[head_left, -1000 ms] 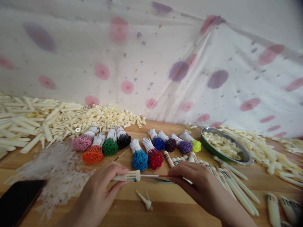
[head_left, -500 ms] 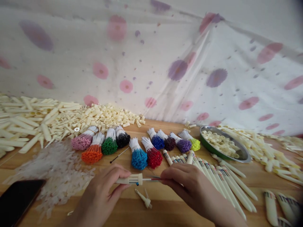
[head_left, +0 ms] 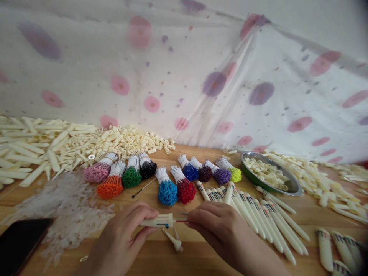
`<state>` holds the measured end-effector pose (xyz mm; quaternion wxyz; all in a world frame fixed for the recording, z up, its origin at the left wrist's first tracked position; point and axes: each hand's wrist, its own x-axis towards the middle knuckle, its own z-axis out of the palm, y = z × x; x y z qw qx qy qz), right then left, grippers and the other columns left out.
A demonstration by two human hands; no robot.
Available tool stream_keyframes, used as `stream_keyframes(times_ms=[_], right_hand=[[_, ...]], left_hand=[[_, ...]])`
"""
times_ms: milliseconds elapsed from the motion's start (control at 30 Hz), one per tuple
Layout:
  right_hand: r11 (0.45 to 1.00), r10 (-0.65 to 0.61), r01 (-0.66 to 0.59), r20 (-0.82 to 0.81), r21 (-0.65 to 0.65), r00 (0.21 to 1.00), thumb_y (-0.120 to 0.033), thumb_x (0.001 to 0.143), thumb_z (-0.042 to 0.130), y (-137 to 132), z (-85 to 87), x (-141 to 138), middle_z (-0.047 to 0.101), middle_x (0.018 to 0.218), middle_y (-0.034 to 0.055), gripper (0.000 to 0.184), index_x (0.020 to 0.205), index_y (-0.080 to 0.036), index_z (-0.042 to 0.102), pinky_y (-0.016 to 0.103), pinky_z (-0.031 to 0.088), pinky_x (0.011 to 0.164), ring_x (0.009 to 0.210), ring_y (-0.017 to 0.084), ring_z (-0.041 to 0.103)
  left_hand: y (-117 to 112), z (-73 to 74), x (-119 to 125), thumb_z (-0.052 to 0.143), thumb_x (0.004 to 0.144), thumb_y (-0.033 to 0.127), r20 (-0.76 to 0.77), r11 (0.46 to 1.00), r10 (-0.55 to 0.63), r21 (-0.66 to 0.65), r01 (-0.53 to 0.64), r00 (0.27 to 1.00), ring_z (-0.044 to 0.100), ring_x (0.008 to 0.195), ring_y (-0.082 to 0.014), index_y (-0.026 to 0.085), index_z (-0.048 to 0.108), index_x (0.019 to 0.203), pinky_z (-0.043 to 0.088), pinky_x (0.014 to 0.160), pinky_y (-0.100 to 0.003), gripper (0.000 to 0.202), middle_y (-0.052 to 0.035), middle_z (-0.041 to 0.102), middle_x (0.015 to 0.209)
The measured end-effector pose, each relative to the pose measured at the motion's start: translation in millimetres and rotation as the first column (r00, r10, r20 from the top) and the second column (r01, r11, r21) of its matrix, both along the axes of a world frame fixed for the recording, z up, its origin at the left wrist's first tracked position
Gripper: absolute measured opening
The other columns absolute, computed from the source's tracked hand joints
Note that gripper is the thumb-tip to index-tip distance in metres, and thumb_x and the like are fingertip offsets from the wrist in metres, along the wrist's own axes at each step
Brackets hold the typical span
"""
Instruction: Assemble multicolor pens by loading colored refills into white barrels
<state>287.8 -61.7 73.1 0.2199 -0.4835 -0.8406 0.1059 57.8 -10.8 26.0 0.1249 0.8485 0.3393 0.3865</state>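
My left hand [head_left: 130, 228] is closed around a cream slotted pen barrel [head_left: 161, 220], held level, with a blue slider showing in its slot. From the right, my right hand [head_left: 214, 226] pinches a red pen refill [head_left: 181, 220] whose thin white end sits at the barrel's open end. A small cream pen part [head_left: 174, 240] lies on the table beneath the barrel. Behind my hands stand tied bundles of refills, among them a light blue bundle [head_left: 167, 189] and a red bundle [head_left: 185, 188]. One loose black refill [head_left: 143, 188] lies beside the light blue bundle.
Cream barrels [head_left: 25, 149] and clear plastic bits [head_left: 66, 211] lie at left, near a black phone [head_left: 24, 243]. At right are a green oval bowl [head_left: 299, 190] of cream rings and rows of multicolour pens [head_left: 276, 226]. A spotted plastic sheet [head_left: 172, 76] hangs behind.
My right hand has moved left toward the barrel, and less of the red refill shows between them. My left hand keeps its hold on the barrel.
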Motion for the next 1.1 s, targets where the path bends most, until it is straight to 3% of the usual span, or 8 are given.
stream_keyframes(times_ms=[133, 200, 267, 333, 433, 633, 800, 1100], right_hand=[[0.974, -0.090, 0.022, -0.297, -0.223, 0.951, -0.025, 0.092, 0.049, 3.0, -8.4, -9.0, 0.061, 0.073, 0.0003, 0.011, 0.086, -0.019, 0.057, 0.023, 0.042, 0.063, 0.068, 0.012, 0.056], [0.915, -0.187, -0.049, -0.531, -0.400, 0.826, -0.031, 0.092, 0.049, 5.9, -16.1, -15.7, 0.058, 0.069, -0.0018, 0.012, 0.088, -0.019, 0.052, 0.021, 0.043, 0.058, 0.063, 0.010, 0.055], [0.845, -0.298, -0.169, -0.709, -0.507, 0.639, -0.039, 0.090, 0.051, 9.6, -24.3, -22.8, 0.054, 0.065, -0.0040, 0.020, 0.087, -0.019, 0.048, 0.019, 0.043, 0.051, 0.055, 0.008, 0.051], [0.792, -0.380, -0.271, -0.789, -0.547, 0.482, -0.045, 0.083, 0.058, 13.6, -30.6, -28.5, 0.053, 0.061, -0.0051, 0.029, 0.084, -0.019, 0.046, 0.018, 0.042, 0.046, 0.048, 0.006, 0.049], [0.729, -0.448, -0.376, -0.814, -0.572, 0.370, -0.046, 0.078, 0.065, 18.2, -34.6, -32.1, 0.057, 0.061, -0.0027, 0.034, 0.076, -0.016, 0.049, 0.017, 0.044, 0.043, 0.045, 0.006, 0.052], [0.679, -0.482, -0.508, -0.844, -0.530, 0.237, -0.037, 0.078, 0.068, 19.2, -37.2, -29.7, 0.066, 0.071, 0.0044, 0.028, 0.079, -0.010, 0.058, 0.016, 0.049, 0.044, 0.055, 0.008, 0.061], [0.638, -0.528, -0.561, -0.830, -0.528, 0.180, -0.031, 0.074, 0.073, 19.6, -39.0, -30.8, 0.068, 0.073, 0.0050, 0.026, 0.082, -0.009, 0.061, 0.015, 0.050, 0.044, 0.056, 0.008, 0.062], [0.621, -0.631, -0.509, -0.765, -0.596, 0.125, -0.032, 0.066, 0.078, 18.9, -39.5, -38.4, 0.064, 0.064, 0.0027, 0.029, 0.075, -0.011, 0.061, 0.012, 0.046, 0.035, 0.047, 0.006, 0.055]], left_hand=[[-1.7, 2.0, -0.2, 0.052, 0.080, 0.014, 0.020, 1.000, -0.013, -0.007, 0.013, 1.000, 0.069, 0.072, -0.0130, 0.027, 0.057, 0.089, 0.056, 0.062, -0.020, 0.016, 0.0039, 0.069, 0.079], [-2.3, 1.6, -1.5, 0.054, 0.080, 0.015, 0.011, 0.999, -0.013, -0.031, 0.014, 1.000, 0.069, 0.072, -0.0134, 0.026, 0.057, 0.088, 0.056, 0.063, -0.021, 0.015, 0.0035, 0.069, 0.079], [-2.2, 0.2, -3.1, 0.056, 0.080, 0.016, -0.004, 0.998, -0.026, -0.056, 0.026, 1.000, 0.069, 0.074, -0.0139, 0.027, 0.056, 0.089, 0.056, 0.065, -0.021, 0.014, 0.0032, 0.069, 0.081], [-1.4, -1.8, -4.5, 0.056, 0.081, 0.016, -0.015, 0.997, -0.033, -0.070, 0.032, 0.999, 0.069, 0.076, -0.0142, 0.027, 0.056, 0.091, 0.056, 0.066, -0.022, 0.014, 0.0029, 0.069, 0.083], [0.0, -3.8, -6.0, 0.055, 0.082, 0.016, -0.032, 0.996, -0.037, -0.080, 0.034, 0.999, 0.068, 0.078, -0.0143, 0.027, 0.055, 0.092, 0.055, 0.068, -0.022, 0.015, 0.0026, 0.068, 0.085], [0.2, -1.9, -6.3, 0.053, 0.080, 0.012, -0.034, 0.998, -0.030, -0.061, 0.028, 0.999, 0.069, 0.077, -0.0146, 0.026, 0.054, 0.091, 0.055, 0.067, -0.022, 0.018, 0.0022, 0.068, 0.084], [0.7, 2.8, -3.8, 0.051, 0.079, 0.011, 0.004, 1.000, -0.015, -0.006, 0.015, 1.000, 0.069, 0.073, -0.0134, 0.027, 0.055, 0.088, 0.055, 0.063, -0.020, 0.018, 0.0034, 0.069, 0.080], [-0.4, 2.8, -5.8, 0.053, 0.083, 0.018, -0.011, 1.000, 0.003, -0.023, -0.003, 1.000, 0.069, 0.075, -0.0145, 0.027, 0.056, 0.089, 0.055, 0.065, -0.021, 0.011, 0.0021, 0.069, 0.082]])
